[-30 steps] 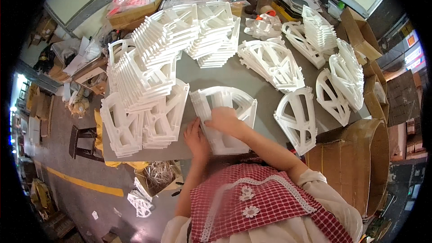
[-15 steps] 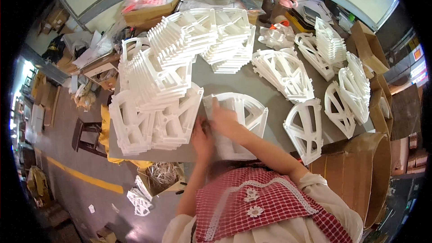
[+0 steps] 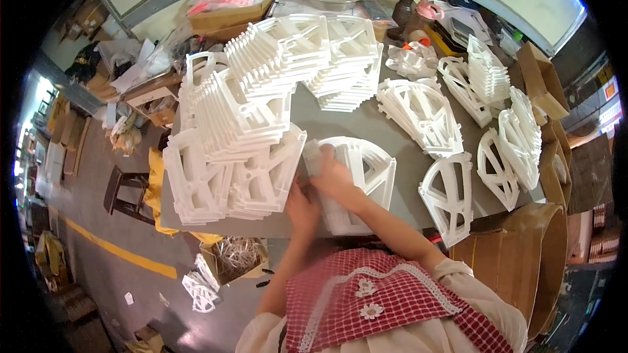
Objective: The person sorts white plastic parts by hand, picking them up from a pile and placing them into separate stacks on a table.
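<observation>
In front of me on the grey table lies a small stack of white fan-shaped plastic frames (image 3: 376, 173). My right hand (image 3: 333, 176) is closed at the upper left part of this stack, one finger stretched up along its edge. Lower down, at the left edge, my left hand (image 3: 303, 208) has its fingers curled in close to the right one. What the left fingers hold is hidden. Just left of my hands, a larger pile of similar white frames (image 3: 267, 173) reaches the table's front edge.
More stacked frames (image 3: 288, 49) cover the table's far left. Loose frames (image 3: 448, 196) and other stacks (image 3: 422, 114) lie to the right. A big cardboard box (image 3: 510, 248) stands at the front right. Below the table's left side sits an open box of scraps (image 3: 239, 258).
The whole view has shifted slightly. Both hands stay at the left edge of the same stack, with the right finger still stretched upward; no frame has visibly been moved.
</observation>
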A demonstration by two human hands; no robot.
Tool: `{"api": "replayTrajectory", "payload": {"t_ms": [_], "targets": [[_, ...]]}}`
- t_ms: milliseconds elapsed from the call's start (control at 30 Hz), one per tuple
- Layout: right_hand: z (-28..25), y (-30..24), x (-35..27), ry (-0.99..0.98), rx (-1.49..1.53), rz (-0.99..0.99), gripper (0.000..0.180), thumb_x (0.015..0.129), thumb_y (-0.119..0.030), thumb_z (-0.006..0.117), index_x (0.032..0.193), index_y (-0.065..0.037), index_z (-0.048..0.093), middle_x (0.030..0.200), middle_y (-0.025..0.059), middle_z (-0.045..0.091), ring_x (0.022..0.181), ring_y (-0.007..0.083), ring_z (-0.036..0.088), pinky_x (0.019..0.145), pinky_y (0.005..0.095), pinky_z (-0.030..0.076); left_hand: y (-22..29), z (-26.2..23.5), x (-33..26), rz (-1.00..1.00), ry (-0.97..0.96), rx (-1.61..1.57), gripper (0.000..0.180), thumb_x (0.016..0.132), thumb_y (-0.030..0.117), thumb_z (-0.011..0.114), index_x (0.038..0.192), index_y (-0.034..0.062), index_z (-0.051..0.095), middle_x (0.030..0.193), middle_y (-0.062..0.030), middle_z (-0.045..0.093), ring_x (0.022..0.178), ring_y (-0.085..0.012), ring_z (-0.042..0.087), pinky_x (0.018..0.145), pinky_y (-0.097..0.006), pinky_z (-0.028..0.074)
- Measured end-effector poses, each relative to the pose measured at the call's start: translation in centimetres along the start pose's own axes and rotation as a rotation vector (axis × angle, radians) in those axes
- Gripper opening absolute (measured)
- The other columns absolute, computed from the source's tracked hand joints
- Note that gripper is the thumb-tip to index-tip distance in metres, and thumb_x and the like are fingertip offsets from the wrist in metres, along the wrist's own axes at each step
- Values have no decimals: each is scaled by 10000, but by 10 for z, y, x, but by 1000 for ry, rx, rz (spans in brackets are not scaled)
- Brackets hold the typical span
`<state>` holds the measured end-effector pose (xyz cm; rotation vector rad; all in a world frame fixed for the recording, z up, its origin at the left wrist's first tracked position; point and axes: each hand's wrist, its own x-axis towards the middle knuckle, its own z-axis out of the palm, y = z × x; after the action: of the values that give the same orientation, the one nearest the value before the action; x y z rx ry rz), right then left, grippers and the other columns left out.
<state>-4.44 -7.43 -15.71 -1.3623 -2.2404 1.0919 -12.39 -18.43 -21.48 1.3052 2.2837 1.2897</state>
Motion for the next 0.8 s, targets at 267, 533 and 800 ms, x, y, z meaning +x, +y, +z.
{"api": "replayTrajectory", "payload": {"t_ms": [267, 533, 800], "targets": [[-10, -10, -3, -18, -7, -9, 771, 750, -172, 714, 1372, -8, 289, 1054, 335, 637, 975, 491, 638, 846, 535, 515, 6, -1, 1, 7, 21, -10, 506, 891, 126, 632, 1345, -33, 472, 1084, -199, 683, 1033, -392, 634, 922, -461, 476], [0, 0, 11, -40, -4, -6, 740, 787, -158, 681, 1390, -8, 279, 1104, 334, 627, 1013, 503, 620, 872, 531, 505, 10, -3, 0, 61, 69, -1, 486, 895, 148, 633, 1331, -17, 496, 1079, -186, 690, 1028, -382, 637, 909, -474, 481], [-5, 7, 5, -68, -72, 0, 866, 872, -280, 672, 1502, 41, 171, 1294, 366, 514, 1087, 471, 606, 895, 522, 506, 53, -18, 4, -93, 21, -121, 436, 939, 230, 613, 1294, -13, 542, 1105, -199, 676, 1016, -343, 645, 894, -461, 482]]}}
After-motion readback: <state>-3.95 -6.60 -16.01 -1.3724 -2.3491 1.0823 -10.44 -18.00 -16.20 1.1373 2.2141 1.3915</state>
